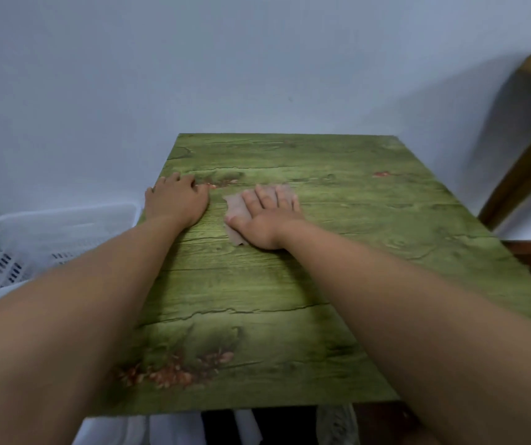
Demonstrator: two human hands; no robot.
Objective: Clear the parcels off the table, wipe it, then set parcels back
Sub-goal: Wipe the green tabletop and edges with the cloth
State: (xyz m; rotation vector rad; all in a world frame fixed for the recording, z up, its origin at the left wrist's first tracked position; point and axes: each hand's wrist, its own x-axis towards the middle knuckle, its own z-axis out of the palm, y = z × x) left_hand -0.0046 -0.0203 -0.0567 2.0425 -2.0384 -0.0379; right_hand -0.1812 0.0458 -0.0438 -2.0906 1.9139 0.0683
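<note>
Both hands (175,200) flat on table (338,252).

A plain pale wall (257,59) is filling most of what I'm seeing ahead, evenly lit. A white slotted basket (32,239) is sitting low at my left against it, and a brown wooden chair (527,149), blurred, is curving in at my right.

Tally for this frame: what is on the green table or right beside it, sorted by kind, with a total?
Hands on the table: 2 (left hand, right hand)
Wiping cloths: 1 (pinkish cloth under the right hand)
White plastic baskets: 1 (basket left of the table)
Parcels in view: 0
Total: 4
</note>
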